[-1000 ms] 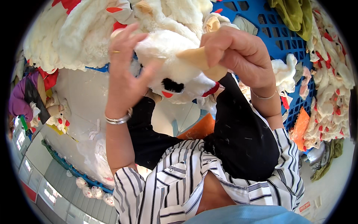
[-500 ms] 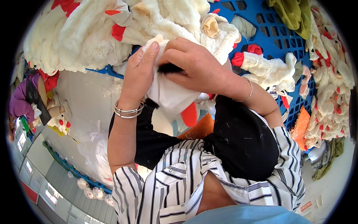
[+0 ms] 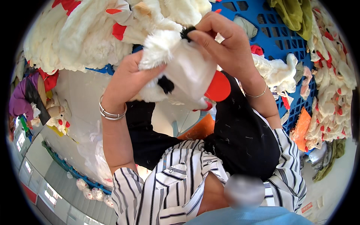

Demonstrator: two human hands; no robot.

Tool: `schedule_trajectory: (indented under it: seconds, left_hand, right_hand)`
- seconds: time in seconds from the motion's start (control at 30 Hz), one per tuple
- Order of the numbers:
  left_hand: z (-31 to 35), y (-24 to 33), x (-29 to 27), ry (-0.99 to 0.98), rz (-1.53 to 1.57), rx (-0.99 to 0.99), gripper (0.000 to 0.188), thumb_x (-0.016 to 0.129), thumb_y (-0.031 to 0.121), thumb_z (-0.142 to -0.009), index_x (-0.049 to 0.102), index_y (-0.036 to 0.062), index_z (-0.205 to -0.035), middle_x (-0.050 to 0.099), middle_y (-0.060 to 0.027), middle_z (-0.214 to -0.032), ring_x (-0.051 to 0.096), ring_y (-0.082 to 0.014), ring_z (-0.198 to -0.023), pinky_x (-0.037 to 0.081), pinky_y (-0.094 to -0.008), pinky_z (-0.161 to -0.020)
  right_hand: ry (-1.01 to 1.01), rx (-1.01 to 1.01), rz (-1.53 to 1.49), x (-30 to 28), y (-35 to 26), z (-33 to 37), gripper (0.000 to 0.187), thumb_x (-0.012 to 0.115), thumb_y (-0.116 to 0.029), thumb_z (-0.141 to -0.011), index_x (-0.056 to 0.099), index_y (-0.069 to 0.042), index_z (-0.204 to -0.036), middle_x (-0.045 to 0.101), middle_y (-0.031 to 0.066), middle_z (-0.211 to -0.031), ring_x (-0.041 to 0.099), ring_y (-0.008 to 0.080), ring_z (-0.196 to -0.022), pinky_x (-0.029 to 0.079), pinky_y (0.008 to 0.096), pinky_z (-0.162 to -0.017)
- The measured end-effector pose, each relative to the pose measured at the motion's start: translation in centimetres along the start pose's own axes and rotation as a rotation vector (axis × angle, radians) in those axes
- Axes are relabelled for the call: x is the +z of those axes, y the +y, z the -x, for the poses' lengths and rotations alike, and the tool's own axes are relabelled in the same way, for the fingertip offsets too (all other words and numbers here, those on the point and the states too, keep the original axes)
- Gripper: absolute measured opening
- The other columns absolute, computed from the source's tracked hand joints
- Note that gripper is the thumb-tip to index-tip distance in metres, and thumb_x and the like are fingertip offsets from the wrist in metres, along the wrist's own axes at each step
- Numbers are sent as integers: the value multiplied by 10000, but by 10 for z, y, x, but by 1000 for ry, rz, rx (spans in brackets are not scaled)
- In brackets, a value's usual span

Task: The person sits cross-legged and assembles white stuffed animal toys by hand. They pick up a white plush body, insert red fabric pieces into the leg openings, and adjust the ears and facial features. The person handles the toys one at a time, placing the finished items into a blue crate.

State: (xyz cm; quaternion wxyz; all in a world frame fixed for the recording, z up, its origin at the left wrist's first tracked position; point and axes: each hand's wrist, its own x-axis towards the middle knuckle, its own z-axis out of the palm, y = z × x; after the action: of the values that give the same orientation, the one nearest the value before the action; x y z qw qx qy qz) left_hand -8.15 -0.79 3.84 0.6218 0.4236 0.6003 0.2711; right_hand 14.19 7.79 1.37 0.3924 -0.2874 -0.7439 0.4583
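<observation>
Far L: purple cloth in a side heap; reason for it being there can't tell. Next, creamy plush pile at the top, apparently kept w/in arm's reach. L hand grips the L side of the white plush piece: thumb pressed flat on near face, other fingers mostly hidden behind, so can't tell if together or spread. Prob. the anchor hold. Piece is up in the air betw. both hands, above the lap, smooth pale side largely facing the wearer. Lower black tuft sits just below L thumb; upper black tuft is at the top edge, pinched betw. thumb + index of R hand, likely to keep that edge taut. Red flap hangs free, lower R. Beyond: blue lattice crate, orange cloth, then another plush heap, far R.
</observation>
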Motion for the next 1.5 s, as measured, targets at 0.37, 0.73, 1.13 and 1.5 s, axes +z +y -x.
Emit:
schedule_trajectory:
  seconds: [0.37,0.73,1.13,1.5]
  left_hand:
    - [-7,1,28,270,488,5,273,550,277,-982,646,34,-1061,662,-3,-903,596,-48,-761,472,-201,-642]
    - [-10,-3,36,324,382,195,295,557,290,-979,665,18,-1018,668,-5,-902,588,-48,-776,471,-205,-681]
    - [-15,-8,13,577,383,274,328,603,320,-951,665,12,-1046,678,-19,-947,609,-69,-825,487,-231,-710]
    - [-56,-6,9,589,-874,1080,172,656,101,-845,672,51,-1009,592,-59,-718,543,-235,-547,406,-314,-507]
  right_hand:
    - [-429,2,223,30,-15,5,417,787,-358,-713,475,-84,-682,476,39,-575,511,243,-570,393,327,-594]
    - [-328,-266,122,35,-7,5,260,665,-185,-859,514,-38,-707,497,55,-623,508,231,-582,396,337,-578]
    - [-104,528,-189,-5,63,29,420,535,-415,-954,592,-35,-784,498,-21,-658,439,67,-599,362,221,-559]
    - [643,-466,707,-85,10,49,296,661,-141,-876,616,-38,-1149,584,120,-1206,583,244,-1046,488,349,-875]
